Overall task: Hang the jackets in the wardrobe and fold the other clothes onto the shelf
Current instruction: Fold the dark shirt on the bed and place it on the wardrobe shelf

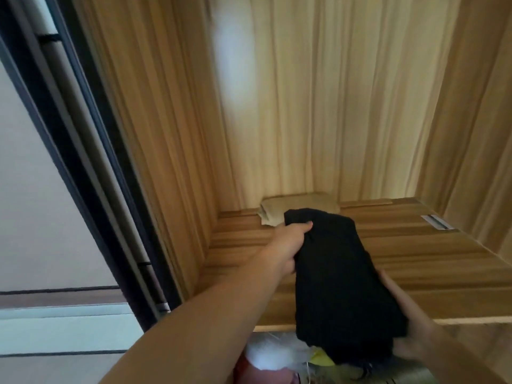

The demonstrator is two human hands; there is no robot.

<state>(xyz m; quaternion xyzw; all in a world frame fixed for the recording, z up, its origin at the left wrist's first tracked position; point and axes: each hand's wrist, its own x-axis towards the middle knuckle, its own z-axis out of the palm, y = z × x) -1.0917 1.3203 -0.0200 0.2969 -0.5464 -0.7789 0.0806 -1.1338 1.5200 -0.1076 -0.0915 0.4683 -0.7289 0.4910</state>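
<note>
Sliding a folded black knit garment (343,275) onto the wood-grain wardrobe shelf (432,261), I am judging this to be the placing step for one of the non-jacket clothes. My left hand (291,245) is gripping the garment's far end, thumb curled over the top edge and fingers tucked beneath. My right hand (410,336) is supporting the near end from below at the shelf's front lip; motion blur is hiding its fingers, so I cannot tell whether that grip is closed or only cradling the cloth. The bundle is lying partly over the shelf, with its near end hanging past the front edge. Just behind it, against the back panel, a folded beige cloth (299,207) is already sitting, and the black garment's far end is overlapping it in view; whether the 2 are touching I cannot tell.

To do this well, I am thinking the bundle should be kept level so the folds are not slipping open, and be set down flat just in front of or beside the beige piece, not pushed into it. Letting go with the far hand first, then drawing the near hand out from under, should be keeping the fold square.

Below the shelf, some white and yellow items (279,356) are showing, too blurred to identify.
</note>
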